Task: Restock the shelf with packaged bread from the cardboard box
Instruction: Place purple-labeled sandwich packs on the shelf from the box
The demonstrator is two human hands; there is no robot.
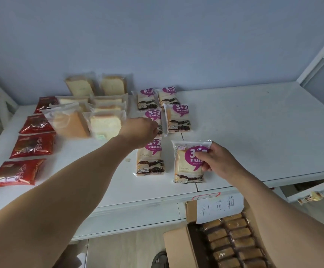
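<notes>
Shelf [244,122] — plain white, against a pale blue-grey wall [157,35]. Four packets [17,174] down the left — glossy red with darker brown patches and red script. Clear-wrapped loaves [105,124] — cream and pale orange. Bread packets [190,162] — white wrap, purple speech-bubble with white lettering, dark brown band low down. Cardboard box [178,248] — tan, white paper label [219,207] with black handwriting, golden-brown bars [234,240] inside.

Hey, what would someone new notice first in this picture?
Two bare arms reach over the white shelf: the right hand pinches a purple-labelled packaged bread at its front edge, the left hand touches another farther back. Shiny red packets line the left side; an open cardboard box sits bottom right.
</notes>
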